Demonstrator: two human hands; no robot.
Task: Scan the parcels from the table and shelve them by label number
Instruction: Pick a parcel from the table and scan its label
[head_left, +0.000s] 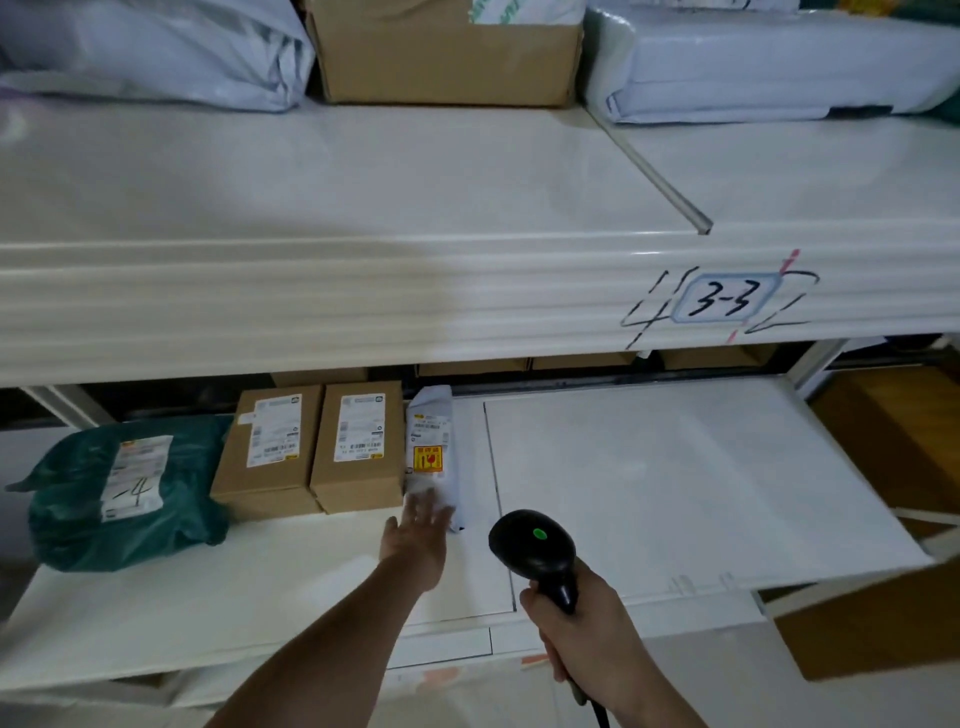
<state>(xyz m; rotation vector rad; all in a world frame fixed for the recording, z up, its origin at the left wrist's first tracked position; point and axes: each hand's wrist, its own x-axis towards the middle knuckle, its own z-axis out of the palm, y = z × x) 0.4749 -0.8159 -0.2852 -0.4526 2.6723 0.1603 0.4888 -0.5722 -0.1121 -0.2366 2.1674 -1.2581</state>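
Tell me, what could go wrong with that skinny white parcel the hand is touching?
The white parcel stands narrow on the shelf, leaning on a brown box, with bare shelf to its right. If the left hand, fingers straight against it, lets go roughly, it might tip that way. Its red-and-yellow sticker looks like a fragile mark. The right hand grips the scanner, so it can't help catch.

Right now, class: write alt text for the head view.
A person's left hand touches a white plastic mailer beside two brown cardboard boxes on a white shelf; the right hand grips a black handheld scanner.
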